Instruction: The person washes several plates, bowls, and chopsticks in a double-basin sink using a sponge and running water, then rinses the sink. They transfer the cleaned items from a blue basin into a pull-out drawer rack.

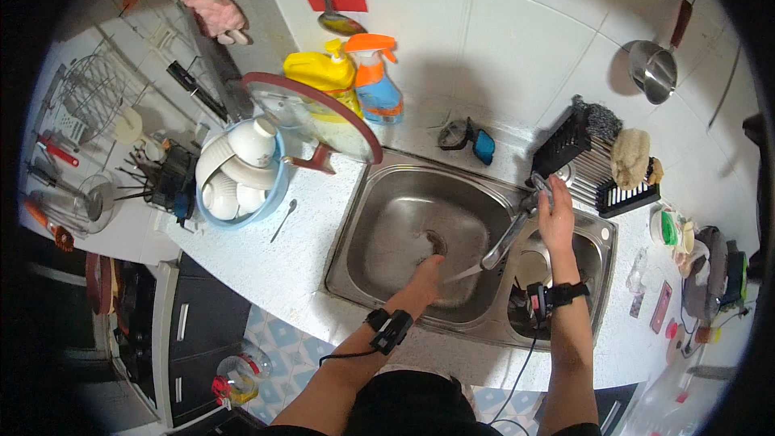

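Observation:
My left hand (427,280) is low over the large steel sink basin (387,218), beside the thin stream of water running from the faucet (505,242). I see nothing in that hand, though its fingers are partly hidden. The drain (435,243) lies just beyond it. My right hand (556,221) is raised at the faucet's base, its fingers stretched out against the metal faucet handle (537,181). Whether they grip the handle or only rest on it is not clear. The smaller basin (596,254) is below my right forearm, with dark items partly hidden inside.
Left of the sink stand a blue basin (283,175) of white bowls, a glass lid (303,112), a yellow bottle (315,72) and a spray bottle (378,88). A small spoon (284,220) lies nearby. Behind the faucet is a black-ended rack (560,139). Cables hang from both wrist straps.

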`<state>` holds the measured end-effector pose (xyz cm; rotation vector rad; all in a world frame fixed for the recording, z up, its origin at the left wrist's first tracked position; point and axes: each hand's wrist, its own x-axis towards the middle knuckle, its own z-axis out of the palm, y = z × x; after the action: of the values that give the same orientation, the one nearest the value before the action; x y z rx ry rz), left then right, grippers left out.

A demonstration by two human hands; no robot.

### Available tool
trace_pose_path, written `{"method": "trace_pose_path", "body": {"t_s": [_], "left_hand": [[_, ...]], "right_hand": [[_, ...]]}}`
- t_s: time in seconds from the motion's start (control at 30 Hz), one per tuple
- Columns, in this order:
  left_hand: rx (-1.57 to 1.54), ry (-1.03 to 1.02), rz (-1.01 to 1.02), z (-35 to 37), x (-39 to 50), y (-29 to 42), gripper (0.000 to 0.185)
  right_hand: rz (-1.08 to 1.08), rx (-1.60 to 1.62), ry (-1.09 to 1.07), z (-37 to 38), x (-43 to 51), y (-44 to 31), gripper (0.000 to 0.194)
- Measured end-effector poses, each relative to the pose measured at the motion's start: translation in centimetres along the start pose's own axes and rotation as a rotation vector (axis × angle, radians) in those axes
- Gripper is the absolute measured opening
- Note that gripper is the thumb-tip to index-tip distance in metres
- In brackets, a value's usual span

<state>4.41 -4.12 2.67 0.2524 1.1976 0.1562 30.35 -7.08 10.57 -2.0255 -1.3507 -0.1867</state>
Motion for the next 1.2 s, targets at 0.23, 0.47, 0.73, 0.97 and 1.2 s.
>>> {"method": "trace_pose_path", "body": {"t_s": [0.23,0.47,0.73,0.97,1.2], "left_hand": [[0.607,0.102,0.405,-3.7,-2.3,0.5,0.044],[0.814,-0.186,1.043,-2.1,-4.0,1.2,0.042],[1.461,-0.001,1.009,-8.6,-2.7,0.9,0.046],[0.917,0.264,1.18,-21.2,-6.8,5.1,0.052],[0.344,0.009,0.547,-34.2,-10.1,12.8,0.047]], "right_hand": [[0.201,-0.407,-0.536,1.4,2.0,-3.6,0.056],[0.259,0.45,-0.474,-3.4,0.6,-9.0,0.034],[-0.015,0.306,-0.62,-1.9,-5.5,-16.6,0.029],[0.179,-0.349,-0.523,4.7,-10.5,-22.5,0.06],[0.432,0.507,-0.492,14.2,-10.4,-31.5,0.063]]}}
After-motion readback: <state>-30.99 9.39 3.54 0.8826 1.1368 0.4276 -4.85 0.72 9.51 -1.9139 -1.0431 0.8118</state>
